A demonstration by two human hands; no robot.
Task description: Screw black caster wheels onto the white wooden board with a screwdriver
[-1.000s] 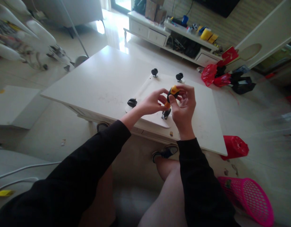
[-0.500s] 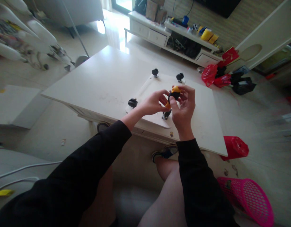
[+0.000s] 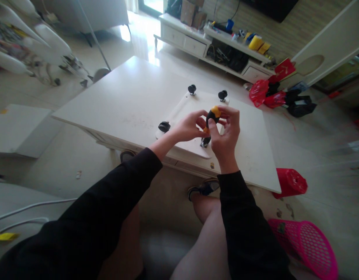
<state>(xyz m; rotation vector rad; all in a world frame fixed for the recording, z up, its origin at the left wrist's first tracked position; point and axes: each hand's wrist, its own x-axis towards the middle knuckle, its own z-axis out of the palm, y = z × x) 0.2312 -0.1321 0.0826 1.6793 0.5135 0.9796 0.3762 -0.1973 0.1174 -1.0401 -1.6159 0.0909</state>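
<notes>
A stubby screwdriver (image 3: 212, 118) with a black and yellow handle stands tilted over the near right corner of a white board (image 3: 179, 112). My right hand (image 3: 227, 126) is closed around its handle, thumb on the black grip. At the handle's lower yellow end, the fingers of my left hand (image 3: 190, 126) are curled in and touching; the tool's tip is hidden there. Just below sits a black caster (image 3: 205, 141). More casters stand at the board's other corners: near left (image 3: 164, 126), far left (image 3: 192, 90) and far right (image 3: 222, 95).
The board lies on a white table (image 3: 115, 89). A small yellow sticker (image 3: 212, 165) is at the table's near edge. Below on the right are a red container (image 3: 291, 182) and a pink mesh basket (image 3: 316, 245). A long white cabinet (image 3: 182, 41) stands behind.
The screwdriver handle has turned and tilted slightly in my right hand, its yellow top showing differently. My left hand stays nearly where it was.
</notes>
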